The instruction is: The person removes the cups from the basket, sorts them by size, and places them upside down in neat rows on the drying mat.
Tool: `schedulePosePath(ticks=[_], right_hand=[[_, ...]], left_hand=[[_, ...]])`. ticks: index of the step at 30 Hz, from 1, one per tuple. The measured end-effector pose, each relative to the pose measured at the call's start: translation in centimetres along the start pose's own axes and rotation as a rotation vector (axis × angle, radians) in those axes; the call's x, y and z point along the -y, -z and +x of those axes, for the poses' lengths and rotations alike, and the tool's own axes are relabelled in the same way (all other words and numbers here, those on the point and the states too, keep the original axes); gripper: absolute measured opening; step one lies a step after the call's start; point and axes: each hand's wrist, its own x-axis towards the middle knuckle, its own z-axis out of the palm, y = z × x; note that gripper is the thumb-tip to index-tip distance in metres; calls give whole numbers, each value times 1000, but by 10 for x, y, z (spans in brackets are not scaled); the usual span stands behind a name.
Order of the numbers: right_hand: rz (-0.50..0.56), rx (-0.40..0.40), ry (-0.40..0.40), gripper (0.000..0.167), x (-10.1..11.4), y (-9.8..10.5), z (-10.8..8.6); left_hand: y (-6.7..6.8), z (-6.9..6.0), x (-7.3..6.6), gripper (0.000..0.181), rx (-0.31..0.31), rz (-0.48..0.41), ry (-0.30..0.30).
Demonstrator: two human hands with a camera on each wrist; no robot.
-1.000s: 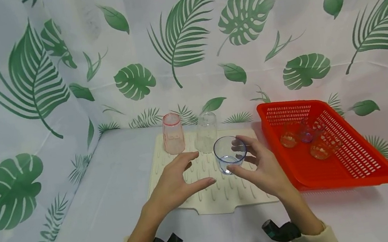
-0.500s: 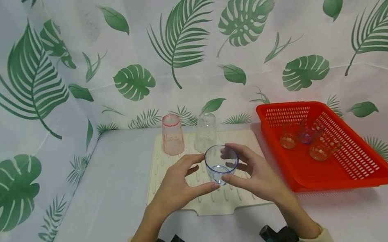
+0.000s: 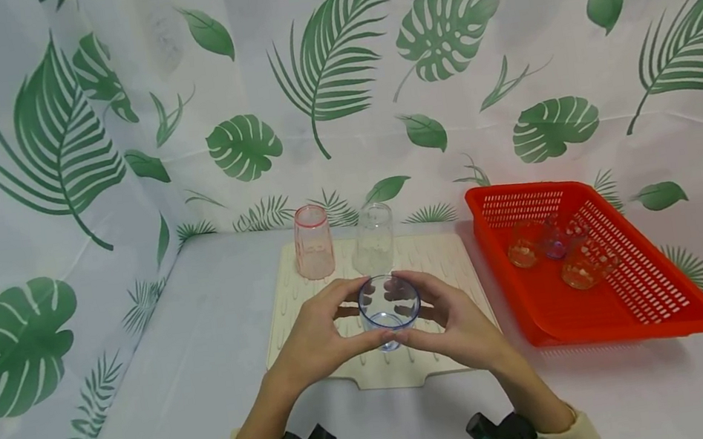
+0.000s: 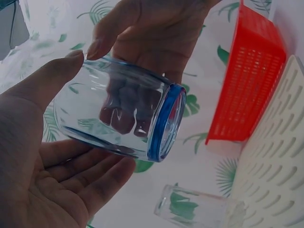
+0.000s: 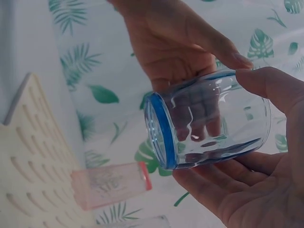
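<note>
A clear glass with a blue rim [image 3: 389,304] is held between both hands above the front half of a cream ridged mat [image 3: 386,372]. The left hand [image 3: 319,335] grips its left side, thumb in front and fingers behind. On the other side the right hand [image 3: 458,318] grips it the same way, the two thumb tips close together. In the left wrist view the glass [image 4: 118,109] shows its blue rim pointing away from the thumbs; the right wrist view shows the glass [image 5: 213,118] between the same two hands.
Toward the mat's back stand a pink-rimmed glass [image 3: 314,243] and a clear glass [image 3: 373,240]. To the right is a red perforated basket [image 3: 582,322] with several glasses inside. A leaf-printed cloth hangs behind and at the left.
The right hand has moved left and toward the person with the blue-rimmed glass. The left hand, apart from the glass a second ago, has taken hold of it.
</note>
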Motion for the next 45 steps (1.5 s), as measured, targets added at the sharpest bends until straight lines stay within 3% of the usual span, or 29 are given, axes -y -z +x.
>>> schedulePosePath(ticks=[13,27,38,45], right_hand=[[40,51,46,72,0,-4,1],[58,108,17,79,-3,-6,3],[164,251,1,65,-30,-26,10],[139,245,-16,56,-34,-26,10]], left_hand=[[0,-1,-1,73,-4,18,-13],[0,-2,-1,70,-80,50,-64],[1,-2,0,70,-94,66,-70],[4,-2,0,70,-95,62,-65]])
